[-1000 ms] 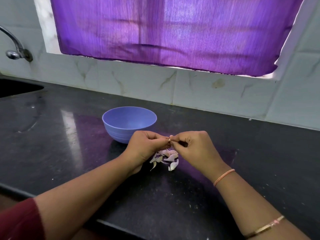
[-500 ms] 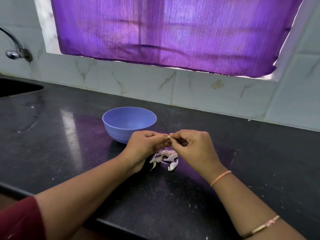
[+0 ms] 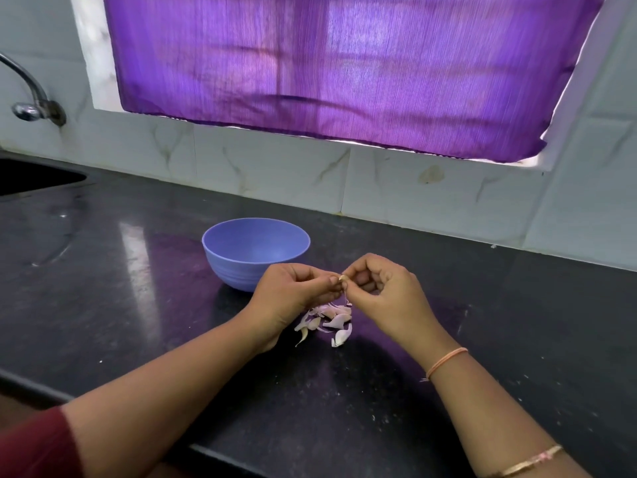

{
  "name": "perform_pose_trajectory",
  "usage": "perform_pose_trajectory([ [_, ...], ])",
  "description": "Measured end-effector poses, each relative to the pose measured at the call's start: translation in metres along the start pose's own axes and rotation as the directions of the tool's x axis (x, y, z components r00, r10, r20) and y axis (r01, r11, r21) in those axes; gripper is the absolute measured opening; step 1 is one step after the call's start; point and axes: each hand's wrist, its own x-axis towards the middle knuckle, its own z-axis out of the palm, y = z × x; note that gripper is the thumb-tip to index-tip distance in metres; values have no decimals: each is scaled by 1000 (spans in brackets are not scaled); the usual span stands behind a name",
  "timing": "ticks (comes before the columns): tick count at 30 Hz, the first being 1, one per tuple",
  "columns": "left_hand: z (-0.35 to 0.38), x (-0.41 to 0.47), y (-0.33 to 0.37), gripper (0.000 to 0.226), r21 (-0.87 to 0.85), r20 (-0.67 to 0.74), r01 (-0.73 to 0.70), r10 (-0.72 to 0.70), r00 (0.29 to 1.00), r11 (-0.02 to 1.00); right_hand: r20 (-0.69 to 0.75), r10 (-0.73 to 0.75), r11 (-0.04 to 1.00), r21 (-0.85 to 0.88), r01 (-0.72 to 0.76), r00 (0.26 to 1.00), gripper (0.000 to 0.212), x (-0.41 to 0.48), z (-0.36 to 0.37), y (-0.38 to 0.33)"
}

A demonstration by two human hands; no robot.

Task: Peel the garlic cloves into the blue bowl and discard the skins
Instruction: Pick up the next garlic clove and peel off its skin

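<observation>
Right hand (image 3: 382,294) rose | it and left hand (image 3: 293,291) grip garlic clove (image 3: 343,279) | blue bowl (image 3: 238,270) behind

On counter (image 3: 103,288): bowl (image 3: 234,274); at its 5 o'clock, clove (image 3: 342,278) between left hand (image 3: 289,291) and right hand (image 3: 389,298), above garlic pile (image 3: 331,320); sink (image 3: 31,177) at 10 o'clock; curtain (image 3: 344,63) at 12.

garlic clove (image 3: 342,278) mostly hidden in grip | tap (image 3: 26,111) cut by left edge

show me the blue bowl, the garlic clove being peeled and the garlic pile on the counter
blue bowl (image 3: 229,270): head view, outer wall, left side.
garlic clove (image 3: 343,278): head view, its exposed tip.
garlic pile (image 3: 337,320): head view, a middle piece.
</observation>
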Motion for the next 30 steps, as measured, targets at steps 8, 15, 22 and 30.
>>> perform_pose_trajectory([
  [8, 0, 4, 0, 11, 179, -86, -107, 124, 989, 978, 46, 15, 1000, -13, -14, 999, 5, 2, -2, 2],
  [15, -3, 5, -2, 8, 245, -127, -154, 189, 974, 957, -235, -381, 873, -411, 263, 894, 5, 8, -14, -6],
  [22, -1, 4, -1, 8, 259, -100, -162, 193, 976, 952, 292, 168, 675, -731, 106, 941, 7, 5, -3, 3],
  [30, -1, -1, 0, 9, 390, -32, -167, 194, 980, 905, 113, 221, 965, 116, -233, 969, 8, 4, -10, -6],
])
